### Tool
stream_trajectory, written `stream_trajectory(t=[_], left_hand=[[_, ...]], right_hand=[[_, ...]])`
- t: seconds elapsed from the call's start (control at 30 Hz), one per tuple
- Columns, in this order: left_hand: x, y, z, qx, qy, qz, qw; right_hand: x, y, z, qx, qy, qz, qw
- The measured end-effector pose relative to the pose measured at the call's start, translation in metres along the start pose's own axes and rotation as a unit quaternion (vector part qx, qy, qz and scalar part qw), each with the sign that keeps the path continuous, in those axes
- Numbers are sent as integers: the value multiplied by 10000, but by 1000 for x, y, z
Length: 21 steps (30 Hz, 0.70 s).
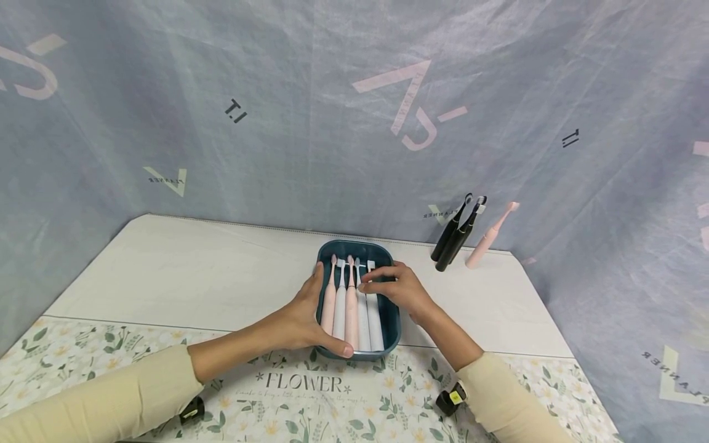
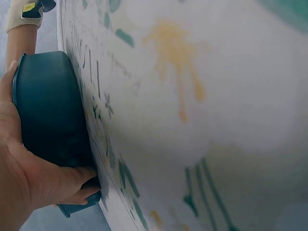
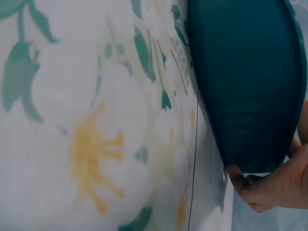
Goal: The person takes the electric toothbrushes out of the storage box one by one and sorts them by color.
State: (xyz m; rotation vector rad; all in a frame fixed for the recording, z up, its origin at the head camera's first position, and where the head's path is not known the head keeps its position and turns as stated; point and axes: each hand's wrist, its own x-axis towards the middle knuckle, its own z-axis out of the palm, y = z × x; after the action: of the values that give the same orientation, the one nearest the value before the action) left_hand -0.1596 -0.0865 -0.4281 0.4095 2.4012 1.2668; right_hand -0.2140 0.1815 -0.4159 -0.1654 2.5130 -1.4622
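Note:
A dark teal bin (image 1: pixel 392 326) holds several electric toothbrushes lying side by side, pink ones (image 1: pixel 328 307) and white ones (image 1: pixel 374 323), heads toward the far end. My left hand (image 1: pixel 304 317) grips the bin's left side, thumb over the near rim; in the left wrist view its fingertips (image 2: pixel 86 173) curl against the outer wall. My right hand (image 1: pixel 407 289) reaches over the right rim. Its thumb and index finger pinch at the neck of a white toothbrush (image 1: pixel 362 320), while other fingers (image 3: pixel 240 185) touch the bin's outer corner, as the right wrist view shows.
Black electric toothbrushes (image 1: pixel 458 240) stand upright at the back right, beside a pink one (image 1: pixel 484 245) that also stands. A white sheet covers the far table, a floral mat (image 1: pixel 301 418) the near part. Grey printed fabric (image 1: pixel 277 123) hangs behind and at the sides.

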Motion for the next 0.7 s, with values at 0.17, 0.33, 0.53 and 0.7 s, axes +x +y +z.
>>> stream_trajectory(t=[0.17,0.33,0.53,0.7], left_hand=[[-1,0,0,21,-10,11,10000],[-1,1,-1,9,-47,36,10000],[-1,1,-1,27,-68,90,9999],[-2,1,-1,116,-73,104,9999]], right_hand=[[0,-2,7,-64,-42,120,9999],[-1,-3,11,-47,-38,142,9999],[0,-3,16,-305,173,94,9993],[0,-7,21,-423,319,336,9980]])
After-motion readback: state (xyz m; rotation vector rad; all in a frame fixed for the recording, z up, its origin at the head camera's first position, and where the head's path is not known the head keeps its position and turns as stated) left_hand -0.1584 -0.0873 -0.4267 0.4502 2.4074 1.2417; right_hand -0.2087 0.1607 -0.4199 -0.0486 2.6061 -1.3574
